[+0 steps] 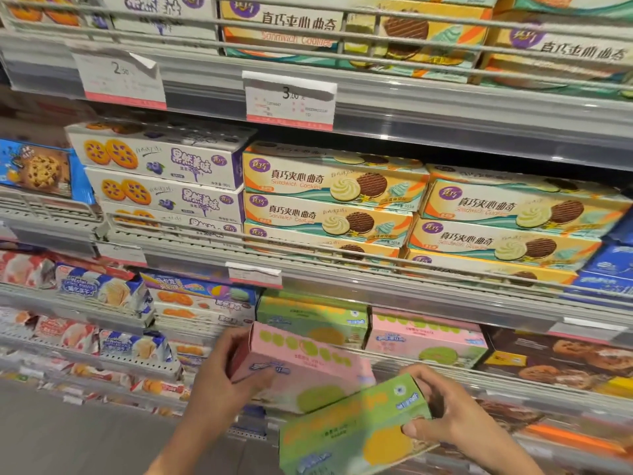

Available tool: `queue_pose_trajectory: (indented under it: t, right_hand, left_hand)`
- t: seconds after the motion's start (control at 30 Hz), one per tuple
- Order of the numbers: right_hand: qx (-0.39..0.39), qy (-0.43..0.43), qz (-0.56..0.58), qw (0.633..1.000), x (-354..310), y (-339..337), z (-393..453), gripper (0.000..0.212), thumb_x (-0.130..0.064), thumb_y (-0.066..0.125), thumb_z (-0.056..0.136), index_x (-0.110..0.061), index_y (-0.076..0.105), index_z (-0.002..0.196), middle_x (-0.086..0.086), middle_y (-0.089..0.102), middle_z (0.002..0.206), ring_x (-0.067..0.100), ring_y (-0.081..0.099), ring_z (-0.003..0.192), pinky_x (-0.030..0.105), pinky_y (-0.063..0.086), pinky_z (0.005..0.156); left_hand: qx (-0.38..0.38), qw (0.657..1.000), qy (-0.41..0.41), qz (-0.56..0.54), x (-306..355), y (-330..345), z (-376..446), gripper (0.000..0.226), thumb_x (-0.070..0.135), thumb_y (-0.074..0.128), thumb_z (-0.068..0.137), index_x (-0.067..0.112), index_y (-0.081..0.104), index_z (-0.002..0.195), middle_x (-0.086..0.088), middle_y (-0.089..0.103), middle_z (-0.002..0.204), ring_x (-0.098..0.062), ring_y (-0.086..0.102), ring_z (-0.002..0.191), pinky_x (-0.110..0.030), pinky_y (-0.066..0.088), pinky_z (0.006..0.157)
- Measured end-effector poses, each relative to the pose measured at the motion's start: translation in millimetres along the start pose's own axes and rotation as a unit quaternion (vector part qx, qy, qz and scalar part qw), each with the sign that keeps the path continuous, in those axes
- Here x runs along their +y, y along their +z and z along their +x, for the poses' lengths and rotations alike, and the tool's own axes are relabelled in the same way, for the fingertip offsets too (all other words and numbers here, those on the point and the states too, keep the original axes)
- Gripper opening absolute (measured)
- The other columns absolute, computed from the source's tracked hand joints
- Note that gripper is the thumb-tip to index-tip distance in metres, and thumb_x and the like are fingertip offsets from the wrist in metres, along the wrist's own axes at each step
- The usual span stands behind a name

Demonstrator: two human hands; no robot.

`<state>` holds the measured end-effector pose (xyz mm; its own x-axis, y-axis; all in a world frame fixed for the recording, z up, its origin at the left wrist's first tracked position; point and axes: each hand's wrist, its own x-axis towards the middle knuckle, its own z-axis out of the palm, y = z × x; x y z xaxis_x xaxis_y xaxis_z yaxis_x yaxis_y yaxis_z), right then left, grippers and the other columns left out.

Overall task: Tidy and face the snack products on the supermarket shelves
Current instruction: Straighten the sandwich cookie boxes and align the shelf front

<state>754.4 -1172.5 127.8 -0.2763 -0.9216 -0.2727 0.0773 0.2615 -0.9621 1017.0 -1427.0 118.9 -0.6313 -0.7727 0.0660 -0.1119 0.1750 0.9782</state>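
My left hand (219, 378) grips a pink snack box (308, 368) by its left end, held tilted in front of the lower shelf. My right hand (442, 409) holds a green snack box (346, 430) by its right end, lower and nearer to me, overlapping the pink one's bottom corner. Behind them on the shelf a green box (308, 315) and a pink box (424, 337) of the same kind lie side by side, faces out.
Yellow sandwich-cookie boxes (329, 197) and white blueberry-cookie boxes (157, 166) are stacked on the shelf above behind a wire rail (342, 248). Dark cookie boxes (565, 365) lie to the right, bagged biscuits (102, 289) to the left. Price tags (289, 101) hang on the shelf edges.
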Motion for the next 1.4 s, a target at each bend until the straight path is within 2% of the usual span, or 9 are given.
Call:
queue_pose_trajectory:
  t: [0.1,0.23,0.33,0.43,0.7,0.97,1.13,1.23,1.4]
  right_hand:
    - [0.034,-0.014,0.048,0.998,8,-15,-11,0.058,0.000,0.091,0.071,-0.006,0.059,0.119,0.035,0.060,0.113,0.038,0.065,0.097,0.045,0.047,0.083]
    - [0.157,-0.062,0.117,0.979,9,-23,-24,0.055,0.021,0.072,0.066,-0.003,0.064,0.114,0.020,0.067,0.116,0.027,0.072,0.096,0.033,0.061,0.074]
    - [0.212,-0.097,0.185,0.955,16,-26,-26,0.056,0.021,0.068,0.068,-0.013,0.068,0.112,0.017,0.063,0.126,0.036,0.065,0.109,0.034,0.061,0.077]
    - [0.261,-0.126,0.225,0.930,16,-28,-27,0.056,0.020,0.064,0.066,-0.019,0.070,0.106,0.016,0.066,0.121,0.029,0.070,0.097,0.028,0.061,0.072]
    - [0.308,-0.179,0.206,0.911,14,-23,-30,0.056,0.018,0.064,0.065,-0.018,0.065,0.108,0.018,0.065,0.110,0.020,0.070,0.080,0.025,0.061,0.070]
    - [0.348,-0.175,0.137,0.911,14,-17,-33,0.066,0.033,0.054,0.076,-0.025,0.064,0.104,0.004,0.073,0.086,0.018,0.066,0.062,0.027,0.057,0.053]
    - [0.388,-0.172,0.114,0.898,13,-16,-31,0.063,0.030,0.057,0.078,-0.025,0.062,0.109,-0.001,0.074,0.090,0.015,0.069,0.067,0.026,0.060,0.056]
    - [0.409,-0.164,0.092,0.893,11,-13,-31,0.060,0.008,0.073,0.073,-0.031,0.062,0.118,0.000,0.073,0.104,0.016,0.068,0.079,0.026,0.058,0.056]
    - [0.433,-0.167,0.036,0.885,8,-9,-25,0.077,0.007,0.075,0.075,-0.030,0.057,0.140,-0.006,0.073,0.118,0.007,0.070,0.097,0.021,0.059,0.082]
  left_hand:
    - [0.004,0.999,-0.006,0.040,-7,-15,-3,0.056,0.053,0.084,0.051,0.048,0.062,0.103,0.013,0.075,0.103,-0.007,0.072,0.094,-0.033,0.058,0.080]
    - [-0.002,0.995,-0.024,0.101,-16,-31,-2,0.070,0.055,0.084,0.051,0.055,0.061,0.117,0.025,0.072,0.109,0.006,0.068,0.101,-0.022,0.056,0.085]
    - [-0.040,0.983,-0.033,0.177,-16,-33,1,0.068,0.044,0.095,0.059,0.054,0.059,0.115,0.023,0.073,0.103,0.011,0.065,0.096,-0.011,0.051,0.077]
    - [-0.095,0.975,-0.031,0.198,-7,-24,3,0.059,0.037,0.096,0.064,0.047,0.062,0.112,0.028,0.071,0.099,0.006,0.068,0.090,-0.020,0.056,0.076]
    - [-0.244,0.945,0.062,0.208,19,29,5,0.055,0.042,0.090,0.064,0.041,0.067,0.114,0.043,0.026,0.153,0.014,0.042,0.132,-0.025,0.053,0.096]
    - [-0.311,0.934,0.063,0.166,35,77,10,0.051,0.042,0.088,0.071,0.041,0.064,0.115,0.048,0.008,0.155,0.026,0.022,0.136,-0.026,0.042,0.110]
    - [-0.296,0.945,0.063,0.123,30,87,17,0.053,0.042,0.091,0.069,0.040,0.065,0.116,0.040,0.015,0.159,0.022,0.021,0.140,-0.031,0.042,0.112]
    - [-0.298,0.945,0.059,0.117,27,89,19,0.052,0.044,0.090,0.070,0.043,0.063,0.115,0.041,0.012,0.159,0.021,0.017,0.143,-0.032,0.043,0.113]
    - [-0.293,0.949,0.061,0.099,22,93,20,0.051,0.043,0.090,0.070,0.046,0.061,0.112,0.042,0.009,0.160,0.021,0.011,0.144,-0.037,0.039,0.116]
